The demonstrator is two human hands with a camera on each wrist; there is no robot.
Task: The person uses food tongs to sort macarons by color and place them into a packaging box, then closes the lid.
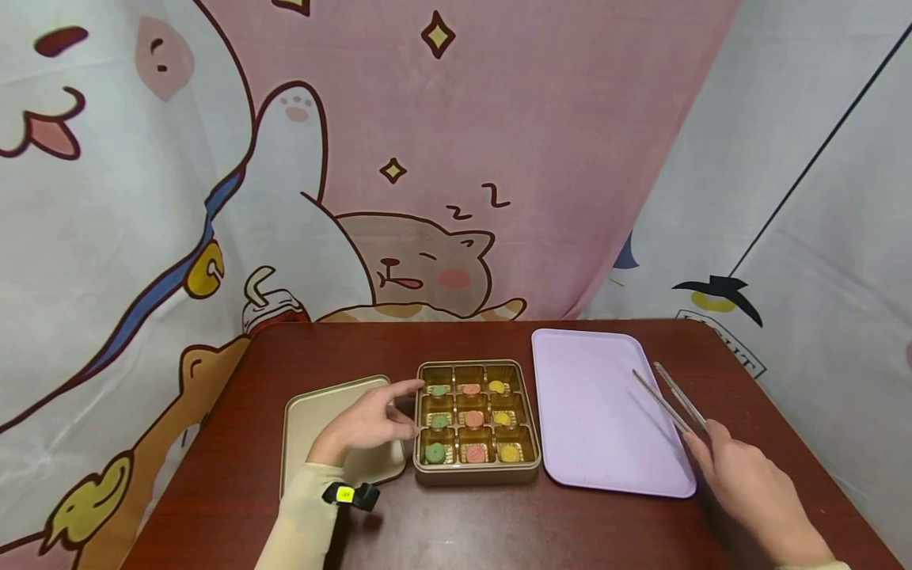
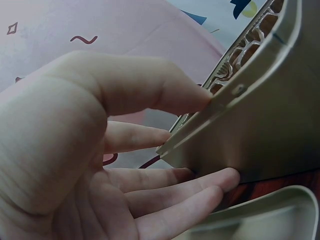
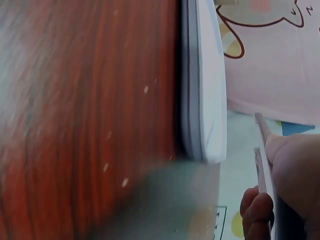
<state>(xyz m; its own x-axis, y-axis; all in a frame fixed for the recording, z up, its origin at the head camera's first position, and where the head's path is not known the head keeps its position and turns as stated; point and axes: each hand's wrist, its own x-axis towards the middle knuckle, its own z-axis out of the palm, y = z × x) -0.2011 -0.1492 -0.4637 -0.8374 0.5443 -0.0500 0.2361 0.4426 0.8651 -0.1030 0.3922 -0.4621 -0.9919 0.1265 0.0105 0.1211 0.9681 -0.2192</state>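
A gold box (image 1: 477,476) with a divided gold insert stands mid-table. Each compartment holds a small round piece: green on the left, pink (image 1: 474,419) in the middle, yellow (image 1: 509,453) on the right. My left hand (image 1: 370,417) is at the box's left side, its fingers extended. In the left wrist view, the thumb tip meets the rim and other fingertips lie along the box wall (image 2: 265,125). With my right hand (image 1: 758,483) I grip metal tongs (image 1: 682,397). Their two tips are apart, above the right edge of the lilac tray (image 1: 591,412).
A shallow gold lid (image 1: 299,431) lies left of the box, partly under my left hand. The tray lies close to the box's right side. A cartoon-print cloth (image 1: 570,158) hangs behind the brown table (image 1: 570,530).
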